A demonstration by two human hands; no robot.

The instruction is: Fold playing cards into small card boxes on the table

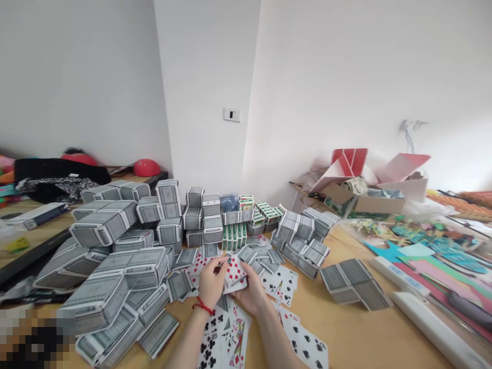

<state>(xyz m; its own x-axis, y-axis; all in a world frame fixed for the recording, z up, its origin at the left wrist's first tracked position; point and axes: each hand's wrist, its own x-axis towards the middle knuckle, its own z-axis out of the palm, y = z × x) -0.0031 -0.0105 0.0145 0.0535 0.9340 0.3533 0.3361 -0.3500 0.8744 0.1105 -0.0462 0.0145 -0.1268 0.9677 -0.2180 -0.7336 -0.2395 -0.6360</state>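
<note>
My left hand [210,282], with a red string round its wrist, and my right hand [253,293] are together above the wooden table [346,333]. Both are closed on a small stack of playing cards [234,272] held face up, a red diamonds card on top. Loose face-up cards [226,338] lie spread under my forearms, with more cards [282,284] just right of my right hand. Grey-backed card structures [115,271] are heaped to the left, touching the area near my left hand.
Stacked grey card boxes [200,215] and green card packs [234,236] stand behind the hands. A folded grey card piece [351,282] lies to the right. Coloured paper scraps [434,251], white tubes [430,323] and open cardboard boxes [365,200] fill the right side.
</note>
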